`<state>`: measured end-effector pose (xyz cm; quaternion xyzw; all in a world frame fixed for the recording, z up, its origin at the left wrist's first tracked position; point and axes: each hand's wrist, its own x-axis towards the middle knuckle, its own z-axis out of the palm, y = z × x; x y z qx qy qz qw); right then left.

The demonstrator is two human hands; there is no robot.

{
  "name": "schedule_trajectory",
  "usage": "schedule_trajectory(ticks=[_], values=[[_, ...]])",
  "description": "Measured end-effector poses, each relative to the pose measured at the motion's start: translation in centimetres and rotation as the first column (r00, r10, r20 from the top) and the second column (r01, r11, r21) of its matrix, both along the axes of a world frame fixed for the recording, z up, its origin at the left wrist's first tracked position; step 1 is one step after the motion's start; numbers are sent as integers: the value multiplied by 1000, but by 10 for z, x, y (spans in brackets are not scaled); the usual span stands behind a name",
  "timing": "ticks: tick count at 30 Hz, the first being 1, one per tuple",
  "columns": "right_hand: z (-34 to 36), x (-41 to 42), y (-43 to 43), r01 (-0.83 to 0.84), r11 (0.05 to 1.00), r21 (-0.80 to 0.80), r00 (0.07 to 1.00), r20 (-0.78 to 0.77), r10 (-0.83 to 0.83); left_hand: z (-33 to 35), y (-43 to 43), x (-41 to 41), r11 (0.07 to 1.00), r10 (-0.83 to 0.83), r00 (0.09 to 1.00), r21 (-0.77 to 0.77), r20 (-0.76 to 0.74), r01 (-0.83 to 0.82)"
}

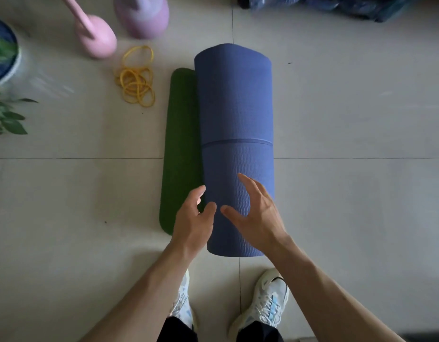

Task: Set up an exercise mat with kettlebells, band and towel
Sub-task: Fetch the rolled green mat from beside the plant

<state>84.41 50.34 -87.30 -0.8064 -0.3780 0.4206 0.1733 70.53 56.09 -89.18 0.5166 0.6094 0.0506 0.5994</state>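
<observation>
A rolled blue exercise mat (234,102) lies on the tiled floor, its long axis running away from me. A rolled green towel (181,134) lies along its left side, touching it. My left hand (193,218) hovers open at the near left edge of the mat, fingers spread. My right hand (255,213) is open over the near end of the roll, fingers spread just above or on its surface. A tangled yellow band (137,80) lies on the floor to the left. A pink kettlebell (97,38) and a purple kettlebell (143,16) stand at the far left.
A potted plant (4,77) in a white pot stands at the left edge. Dark blue bags (336,6) lie at the far right. My two white sneakers (263,302) stand just behind the mat's near end.
</observation>
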Motion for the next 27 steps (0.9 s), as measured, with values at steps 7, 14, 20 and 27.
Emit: schedule_trajectory(ticks=[7,14,20,27], values=[[-75,1,12,-86,981,-176,993,60,98,-76,13,25,996,-82,996,26,-46,83],[-106,12,-10,-138,967,-213,956,226,186,-127,4,45,990,-138,982,3,-131,140],[-107,39,-14,5,984,-178,979,201,31,-116,-4,65,978,-195,968,37,-156,203],[-99,72,-29,254,960,-117,953,198,-228,-102,-10,105,939,-313,930,85,-194,334]])
